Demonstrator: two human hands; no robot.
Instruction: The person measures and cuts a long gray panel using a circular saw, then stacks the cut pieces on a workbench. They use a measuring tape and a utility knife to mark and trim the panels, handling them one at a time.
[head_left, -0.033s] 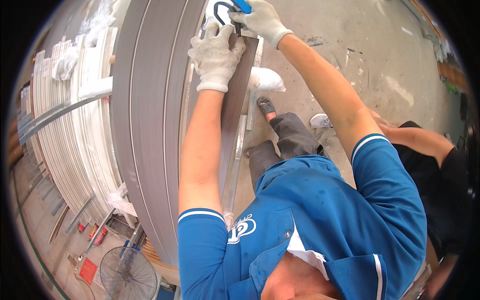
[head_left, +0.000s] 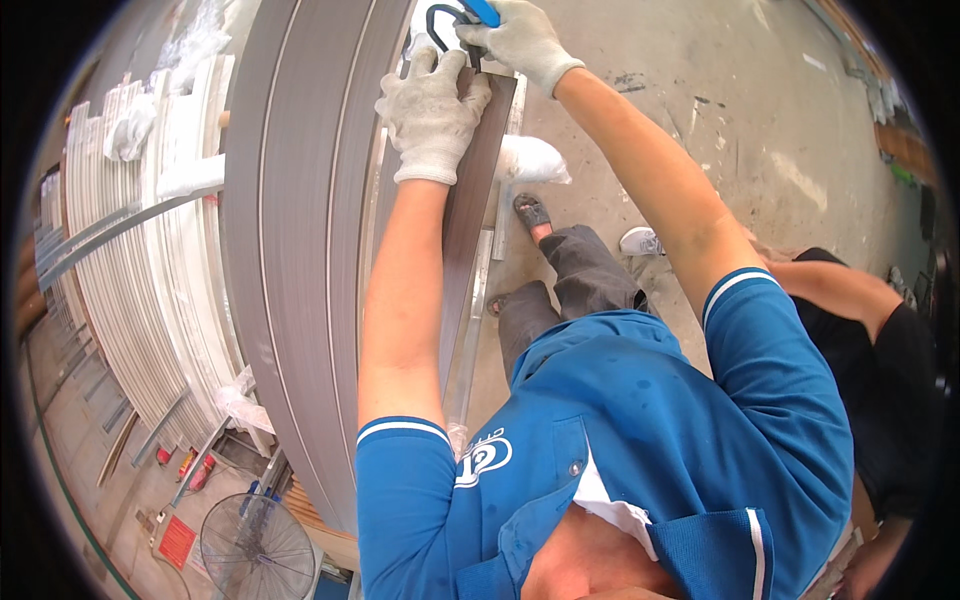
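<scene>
My gloved left hand (head_left: pixel 432 115) lies across the near brown-grey plank (head_left: pixel 478 175), close to its far end, with the fingers spread and slightly bent. Just beyond it, my gloved right hand (head_left: pixel 520 42) is closed around a tool with a blue handle (head_left: pixel 484 11) and a black curved frame (head_left: pixel 434 22). The tool's dark lower end meets the plank's end beside my left fingers. Its exact kind is cut off by the top edge. Wide grooved brown-grey panels (head_left: pixel 300 200) lie to the left of my hands.
Stacked white profiles (head_left: pixel 130 260) sit on metal racking (head_left: pixel 130 228) at the left. A round fan (head_left: pixel 257 550) stands at the lower left. White wrapped padding (head_left: pixel 535 160) pokes out under the plank. A person in black (head_left: pixel 850 370) is close on my right.
My hands and the tool stay practically where they were. The person in black at the right has shifted slightly.
</scene>
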